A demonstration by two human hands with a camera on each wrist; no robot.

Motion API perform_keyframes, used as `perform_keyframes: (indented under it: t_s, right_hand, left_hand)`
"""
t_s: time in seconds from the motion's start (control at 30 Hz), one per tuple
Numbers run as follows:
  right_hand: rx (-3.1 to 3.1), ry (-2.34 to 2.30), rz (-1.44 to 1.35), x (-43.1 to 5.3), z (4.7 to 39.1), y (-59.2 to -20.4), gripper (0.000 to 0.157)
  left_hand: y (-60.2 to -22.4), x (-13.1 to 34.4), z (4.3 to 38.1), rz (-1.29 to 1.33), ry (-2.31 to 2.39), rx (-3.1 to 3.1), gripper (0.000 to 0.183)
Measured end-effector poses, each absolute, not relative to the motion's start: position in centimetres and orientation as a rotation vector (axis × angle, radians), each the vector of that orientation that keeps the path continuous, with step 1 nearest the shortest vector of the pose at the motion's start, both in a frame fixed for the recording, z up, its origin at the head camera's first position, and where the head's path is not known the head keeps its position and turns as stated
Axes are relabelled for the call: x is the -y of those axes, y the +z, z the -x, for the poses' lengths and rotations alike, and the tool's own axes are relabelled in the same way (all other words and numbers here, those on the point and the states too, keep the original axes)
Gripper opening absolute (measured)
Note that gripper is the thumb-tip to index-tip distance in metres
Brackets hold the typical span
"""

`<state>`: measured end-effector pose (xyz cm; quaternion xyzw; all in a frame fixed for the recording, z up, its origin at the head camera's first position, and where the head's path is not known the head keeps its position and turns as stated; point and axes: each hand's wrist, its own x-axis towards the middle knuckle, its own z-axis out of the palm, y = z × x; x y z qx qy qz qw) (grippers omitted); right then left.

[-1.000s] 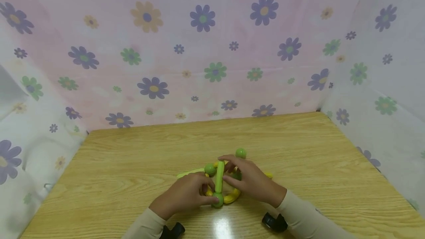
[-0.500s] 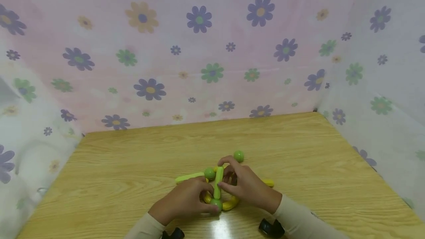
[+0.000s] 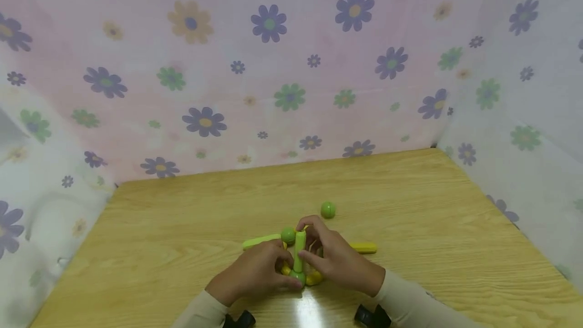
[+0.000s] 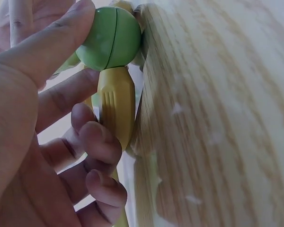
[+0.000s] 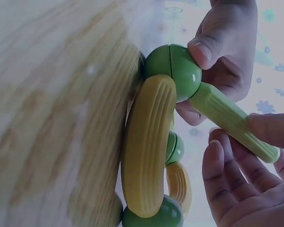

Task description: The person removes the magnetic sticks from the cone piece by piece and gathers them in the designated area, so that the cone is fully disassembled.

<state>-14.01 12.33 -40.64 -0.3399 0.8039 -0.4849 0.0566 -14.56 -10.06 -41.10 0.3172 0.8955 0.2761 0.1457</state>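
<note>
My left hand point(image 3: 259, 271) holds a green ball point(image 4: 111, 38) near the front of the table, thumb on its near side. A light green stick point(image 5: 232, 120) slants up from that ball, its lower end against it. My right hand point(image 3: 334, 258) pinches the stick near its upper end between thumb and fingers. Curved yellow pieces point(image 5: 149, 146) meet the ball and run along the tabletop to other green balls, forming a ring partly hidden by both hands. In the left wrist view, a yellow piece point(image 4: 117, 101) touches the ball's side, with my curled fingers beside it.
A loose green ball point(image 3: 328, 210) lies beyond my right hand. To the left, another light green stick point(image 3: 261, 241) reaches a green ball point(image 3: 288, 236) of the ring. A yellow stick point(image 3: 364, 248) shows right of my right hand. Flowered cloth point(image 3: 291, 65) surrounds the wooden table point(image 3: 191, 216).
The head view has shifted slightly. My right hand keeps its pinch on the stick, which looks shorter in the head view. More of the yellow stick at the right shows now.
</note>
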Motion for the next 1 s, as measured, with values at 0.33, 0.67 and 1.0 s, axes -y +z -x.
perform_keyframes:
  t_s: [0.33,0.67,1.0]
  right_hand:
    - [-2.528,-1.631,1.083,-12.6,14.1,-39.6,0.037]
    - [-2.681,-1.883,0.741,-18.0,16.5,-37.4,0.048]
    - [-2.776,-1.444,0.384,-24.4,19.8,-39.5,0.056]
  left_hand:
    - [-41.3,10.2,14.4,-0.850,0.830,-2.571,0.037]
    - [-41.7,10.1,14.5,-0.818,0.836,-2.561,0.037]
    - [-41.4,10.2,14.5,-0.818,0.822,-2.580,0.037]
